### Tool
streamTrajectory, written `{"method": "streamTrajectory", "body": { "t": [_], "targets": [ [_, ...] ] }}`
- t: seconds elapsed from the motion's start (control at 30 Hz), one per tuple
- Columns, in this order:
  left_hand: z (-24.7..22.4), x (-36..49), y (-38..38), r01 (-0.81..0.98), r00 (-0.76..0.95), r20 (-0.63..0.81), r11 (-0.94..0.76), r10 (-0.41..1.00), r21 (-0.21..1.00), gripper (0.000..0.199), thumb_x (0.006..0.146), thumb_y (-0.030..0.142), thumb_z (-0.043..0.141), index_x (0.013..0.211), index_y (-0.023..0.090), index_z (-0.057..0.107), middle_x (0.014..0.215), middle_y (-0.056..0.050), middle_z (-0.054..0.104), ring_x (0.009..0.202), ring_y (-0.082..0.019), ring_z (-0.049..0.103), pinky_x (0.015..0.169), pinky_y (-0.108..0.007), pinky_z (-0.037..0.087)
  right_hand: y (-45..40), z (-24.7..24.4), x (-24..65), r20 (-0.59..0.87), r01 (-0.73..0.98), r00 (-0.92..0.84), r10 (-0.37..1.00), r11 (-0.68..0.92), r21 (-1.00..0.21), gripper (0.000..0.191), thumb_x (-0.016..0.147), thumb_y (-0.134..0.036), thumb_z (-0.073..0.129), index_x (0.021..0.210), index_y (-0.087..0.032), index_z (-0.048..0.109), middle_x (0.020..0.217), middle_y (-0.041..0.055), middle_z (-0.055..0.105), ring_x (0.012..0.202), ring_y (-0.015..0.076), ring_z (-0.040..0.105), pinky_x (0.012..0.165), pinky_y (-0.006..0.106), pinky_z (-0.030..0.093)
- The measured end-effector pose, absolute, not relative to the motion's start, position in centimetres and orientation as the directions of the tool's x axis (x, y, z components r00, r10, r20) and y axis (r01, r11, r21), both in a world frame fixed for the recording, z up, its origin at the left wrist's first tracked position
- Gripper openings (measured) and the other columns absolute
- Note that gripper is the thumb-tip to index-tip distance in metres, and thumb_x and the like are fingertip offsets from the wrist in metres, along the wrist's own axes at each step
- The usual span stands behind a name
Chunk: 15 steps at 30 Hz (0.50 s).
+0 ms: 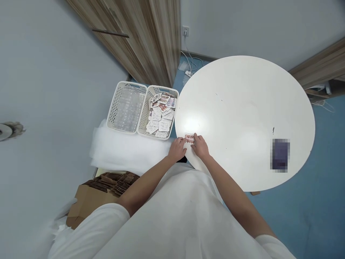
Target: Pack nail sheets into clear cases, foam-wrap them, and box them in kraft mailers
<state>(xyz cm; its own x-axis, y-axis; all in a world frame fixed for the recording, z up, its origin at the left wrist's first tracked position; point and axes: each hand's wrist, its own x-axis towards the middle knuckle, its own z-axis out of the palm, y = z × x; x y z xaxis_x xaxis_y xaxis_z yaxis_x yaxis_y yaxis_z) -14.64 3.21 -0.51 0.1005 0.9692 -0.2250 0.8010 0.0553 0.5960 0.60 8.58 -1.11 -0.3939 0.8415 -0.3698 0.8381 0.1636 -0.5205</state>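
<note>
A small press-on nail card [189,138], with rows of red oval nail shapes on it, is at the near left edge of the round white table [248,104]. My left hand [177,149] pinches its left side. On the right side, the fingers of my right hand [201,146] close on the card's edge. Just left of the table stands a white basket [174,124] heaped with similar cards, some showing coloured nails and others printed text.
A second white basket [111,108] holds clear plastic cases. White foam sheeting [126,153] lies below the baskets, with folded brown cardboard [91,201] nearer me. A blurred dark object [280,154] rests at the table's right. Cables [192,64] run along the floor behind.
</note>
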Motion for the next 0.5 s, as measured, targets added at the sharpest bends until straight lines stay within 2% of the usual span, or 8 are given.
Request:
{"method": "streamTrajectory", "body": {
  "t": [0.3, 0.5],
  "targets": [
    [-0.5, -14.8, 3.0, 0.848, 0.138, -0.206, -0.008, 0.969, 0.529, 0.050, 0.073, 0.023, 0.051, 0.121, 0.014, 0.039, 0.111, -0.012, 0.047, 0.099, -0.026, 0.045, 0.082, -0.038, 0.040, 8.1, -1.5, 0.6, -0.339, 0.832, -0.362, 0.868, 0.136, -0.538, 0.061, 0.074, -0.017, 0.051, 0.130, -0.019, 0.028, 0.098, 0.0089, 0.049, 0.085, 0.0210, 0.048, 0.070, 0.032, 0.042],
    [0.0, -15.2, 2.0, 0.874, 0.161, -0.173, -0.059, 0.972, 0.482, 0.052, 0.076, 0.026, 0.048, 0.125, 0.015, 0.036, 0.124, -0.012, 0.043, 0.113, -0.026, 0.040, 0.089, -0.038, 0.037, 6.6, -1.1, 1.5, -0.207, 0.778, -0.400, 0.893, 0.211, -0.592, 0.058, 0.076, -0.021, 0.048, 0.131, -0.018, 0.029, 0.106, 0.0105, 0.050, 0.096, 0.0228, 0.047, 0.080, 0.036, 0.042]
  ]
}}
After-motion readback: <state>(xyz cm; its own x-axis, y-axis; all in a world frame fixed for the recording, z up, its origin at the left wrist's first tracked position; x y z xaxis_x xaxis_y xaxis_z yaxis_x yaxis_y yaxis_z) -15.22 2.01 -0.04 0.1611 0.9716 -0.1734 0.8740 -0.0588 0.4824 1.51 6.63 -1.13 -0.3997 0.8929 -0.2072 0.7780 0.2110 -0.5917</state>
